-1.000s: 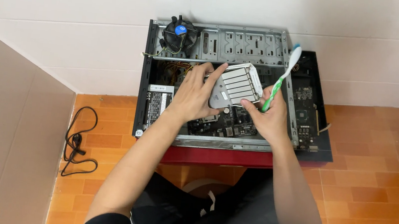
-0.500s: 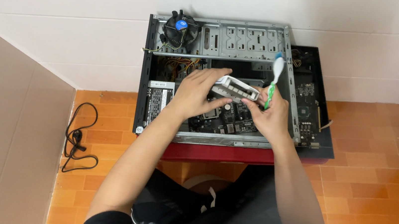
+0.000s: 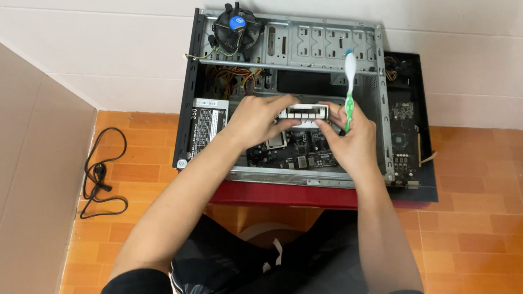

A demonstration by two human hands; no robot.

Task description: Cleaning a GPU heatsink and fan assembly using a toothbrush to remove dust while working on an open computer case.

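Observation:
An open computer case [image 3: 372,100] lies on its side on a red stand. Over its motherboard [image 3: 303,152], both my hands hold a flat silver metal plate with slots [image 3: 303,112], now seen nearly edge-on. My left hand [image 3: 258,121] grips the plate's left end. My right hand [image 3: 351,141] holds its right end and also clamps a green and white toothbrush [image 3: 348,85], whose bristled head points up toward the case's back wall.
A round black cooler fan with a blue centre [image 3: 236,27] rests on the case's top left corner. The black side panel with a circuit card [image 3: 407,134] lies right of the case. A black cable [image 3: 99,174] is coiled on the orange tile floor at left.
The silver plate has tilted from face-up to nearly edge-on and dropped lower into the case. Both hands moved with it, and the toothbrush swung from slanted to nearly upright.

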